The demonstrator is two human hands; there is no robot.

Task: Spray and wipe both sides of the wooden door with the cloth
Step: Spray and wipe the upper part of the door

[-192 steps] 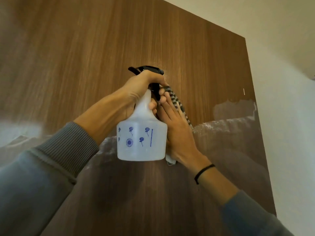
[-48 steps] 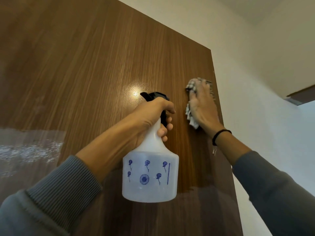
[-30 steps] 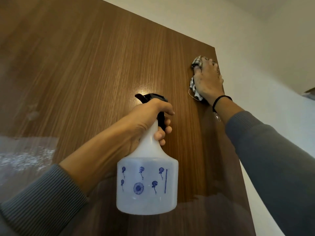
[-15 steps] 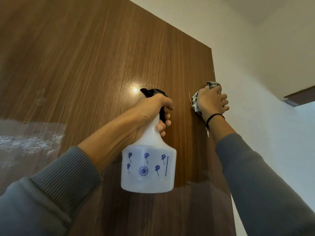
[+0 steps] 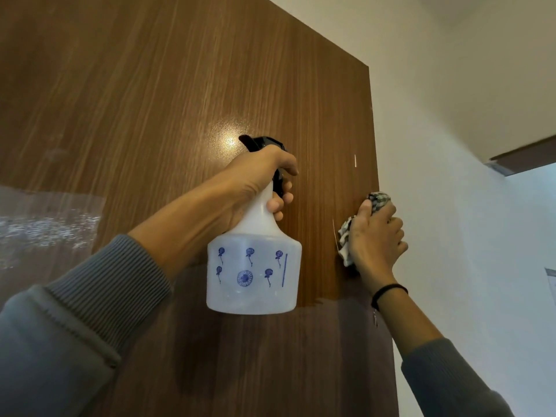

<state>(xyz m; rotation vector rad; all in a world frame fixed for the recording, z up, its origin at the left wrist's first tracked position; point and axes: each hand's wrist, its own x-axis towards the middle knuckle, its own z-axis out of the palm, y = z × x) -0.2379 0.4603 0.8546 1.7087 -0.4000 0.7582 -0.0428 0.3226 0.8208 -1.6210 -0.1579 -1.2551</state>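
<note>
We see the wooden door (image 5: 180, 85) from below. It is a flat brown panel with fine straight grain that runs from top to bottom. Its surface is smooth and glossy, with one bright round spot of reflected light just above the bottle. A darker band lies across the lower part of the door.

The left hand (image 5: 258, 179) holds the spray bottle (image 5: 254, 275) upright, close in front of the door. Its fingers (image 5: 282, 200) are curled round the narrow neck, and the forefinger lies over the black plastic trigger head (image 5: 264, 142). The bottle is of milky, half-clear plastic. It has a wide, rounded body that narrows like a cone to the neck, and small blue flowers are printed on it.

The right hand (image 5: 374, 239) is at the right edge of the door, just beside the white wall (image 5: 451, 206), which looks slightly rough. Its fingers (image 5: 394, 227) are bent and pressed together round the cloth (image 5: 346, 239) and hold it against the wood. The cloth is a soft woven piece with a dark and pale check, crumpled into a ball. It shows above and to the left of the hand.

A thin black band (image 5: 388, 291) goes round the right wrist. Both arms wear grey sleeves, and the left sleeve (image 5: 75, 326) ends in a ribbed knitted cuff.
</note>
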